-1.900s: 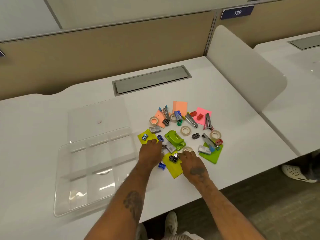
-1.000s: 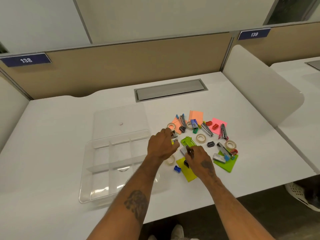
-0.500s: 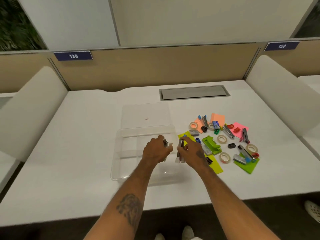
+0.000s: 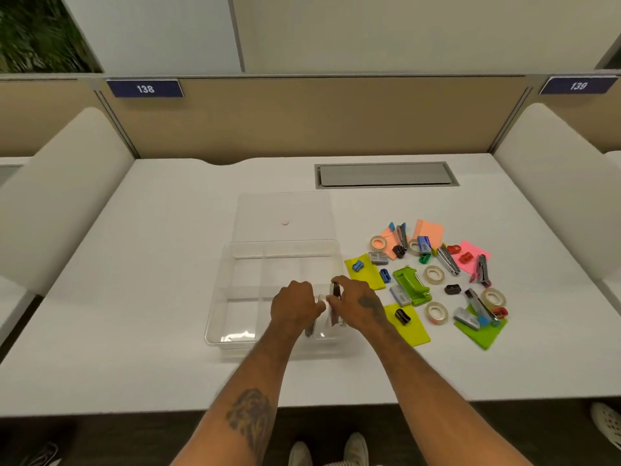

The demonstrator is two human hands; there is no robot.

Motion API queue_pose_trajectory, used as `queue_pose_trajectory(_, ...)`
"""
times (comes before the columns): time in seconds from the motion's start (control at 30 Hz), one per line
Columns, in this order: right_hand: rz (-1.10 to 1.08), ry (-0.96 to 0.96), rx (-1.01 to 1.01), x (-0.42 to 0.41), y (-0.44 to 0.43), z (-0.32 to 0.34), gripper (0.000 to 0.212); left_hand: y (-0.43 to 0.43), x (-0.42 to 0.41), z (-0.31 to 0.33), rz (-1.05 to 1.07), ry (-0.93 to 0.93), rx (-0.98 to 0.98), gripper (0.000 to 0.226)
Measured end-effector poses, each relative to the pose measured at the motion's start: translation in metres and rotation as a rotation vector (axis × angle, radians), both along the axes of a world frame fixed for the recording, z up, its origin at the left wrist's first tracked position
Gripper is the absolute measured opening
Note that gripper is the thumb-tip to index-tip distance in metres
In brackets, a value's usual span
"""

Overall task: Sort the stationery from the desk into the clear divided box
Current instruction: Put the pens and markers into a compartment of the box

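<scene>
The clear divided box [image 4: 232, 264] sits on the white desk [image 4: 134, 331] with its compartments showing nothing but my hands. Both hands are over its near right compartment. My left hand [image 4: 294, 307] grips a small metal stapler [image 4: 309, 329] whose end pokes out below the fingers. My right hand [image 4: 358, 302] pinches another small stapler [image 4: 336, 306], held lengthwise just above the box floor. The loose stationery pile lies to the right of the box: a green hole punch [image 4: 411, 285], tape rolls [image 4: 436, 312], sharpeners, staplers and sticky note pads.
The box's clear lid [image 4: 285, 213] lies flat behind the box. A grey cable hatch [image 4: 386, 174] is set into the desk further back. White rounded dividers stand at both sides of the desk. A beige partition closes the back.
Both hands picked small staplers out of the pile and carried them left over the box. They have since lowered into the near right compartment. My view swung left and down.
</scene>
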State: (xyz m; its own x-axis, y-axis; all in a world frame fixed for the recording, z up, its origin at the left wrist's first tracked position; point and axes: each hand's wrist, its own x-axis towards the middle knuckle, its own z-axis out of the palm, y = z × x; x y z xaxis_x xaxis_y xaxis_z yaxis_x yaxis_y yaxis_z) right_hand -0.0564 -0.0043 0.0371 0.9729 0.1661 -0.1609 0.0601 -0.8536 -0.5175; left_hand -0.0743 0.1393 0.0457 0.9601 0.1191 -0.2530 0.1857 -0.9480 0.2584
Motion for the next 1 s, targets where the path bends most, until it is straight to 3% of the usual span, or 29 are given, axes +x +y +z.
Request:
queue_pose_trajectory(0.17, 0.056, 0.034, -0.1, 0.006, 0.001, -0.012, 0.039, 0.005, 0.0, -0.006, -0.076, -0.021, 0.125, 0.036)
queue_pose_trajectory(0.47, -0.033, -0.106, -0.006, 0.014, -0.027, 0.0, 0.043, 0.019, 0.01, 0.004, -0.157, -0.173, 0.135, 0.056)
queue_pose_trajectory(0.63, -0.153, -0.131, -0.114, 0.0, -0.067, 0.004, 0.057, 0.008, 0.013, -0.002, -0.222, -0.224, 0.052, 0.075)
queue_pose_trajectory(1.0, -0.455, -0.042, -0.255, -0.047, -0.205, -0.021, 0.058, -0.084, 0.031, -0.015, -0.476, -0.272, 0.043, 0.079)
